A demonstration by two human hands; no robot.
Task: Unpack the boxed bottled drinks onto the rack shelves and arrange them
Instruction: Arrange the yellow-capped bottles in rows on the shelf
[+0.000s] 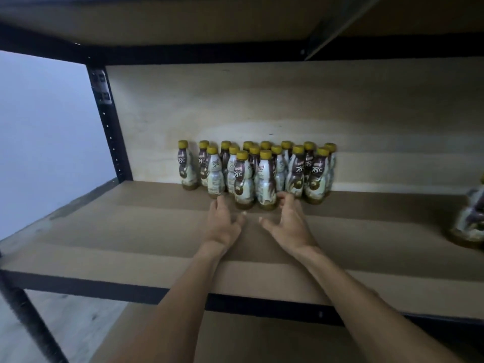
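Several small bottles with yellow caps and brown-and-white labels (258, 169) stand bunched against the back board of the rack shelf (131, 231). Two of them stand foremost: one (243, 180) on the left, one (266, 179) on the right. My left hand (222, 221) lies flat on the shelf just in front and left of these two, fingers straight, holding nothing. My right hand (289, 224) is spread open just right of them, its fingertips close to the right front bottle's base; contact cannot be told. No box is in view.
Another bottle of the same kind (471, 221) stands at the far right edge of the shelf, blurred. A black upright post (110, 127) bounds the shelf on the left. An upper shelf (183, 19) hangs overhead, and a lower shelf (248, 341) shows beneath my arms.
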